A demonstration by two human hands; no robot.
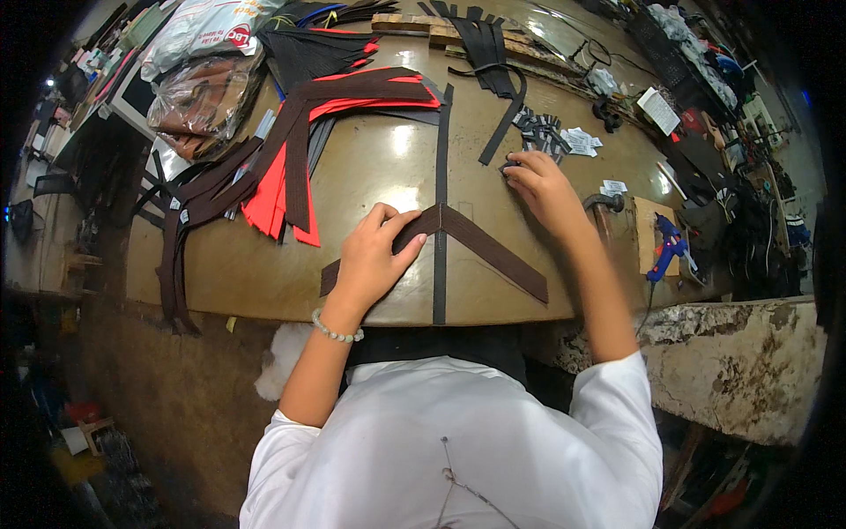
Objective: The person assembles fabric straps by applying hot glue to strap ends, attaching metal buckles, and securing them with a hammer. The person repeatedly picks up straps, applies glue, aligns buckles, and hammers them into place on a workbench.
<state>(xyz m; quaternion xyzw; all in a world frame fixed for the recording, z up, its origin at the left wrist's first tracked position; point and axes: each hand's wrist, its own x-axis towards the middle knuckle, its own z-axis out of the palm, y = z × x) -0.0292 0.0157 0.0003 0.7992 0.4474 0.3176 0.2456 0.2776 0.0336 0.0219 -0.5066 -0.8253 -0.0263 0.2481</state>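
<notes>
The brown strip [498, 260], bent into a V, is held down on the table by the left hand [374, 251], its index finger and thumb set apart near the peak. It is judged light and pliant, unlikely to slip, and best held at the bend, just right of those fingertips. The black strip [440, 291], apparently passed under that bend, should be equally limp. By the right hand's [542, 187] pinched fingertips, a small dark piece [508, 167] is held, probably light and easily dropped.

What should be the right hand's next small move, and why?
Perhaps move the right hand toward the bent, ribbed brown strip: that hand seems to hold a small dark piece, and the left hand steadies the brown strip across a straight black strip.
</notes>
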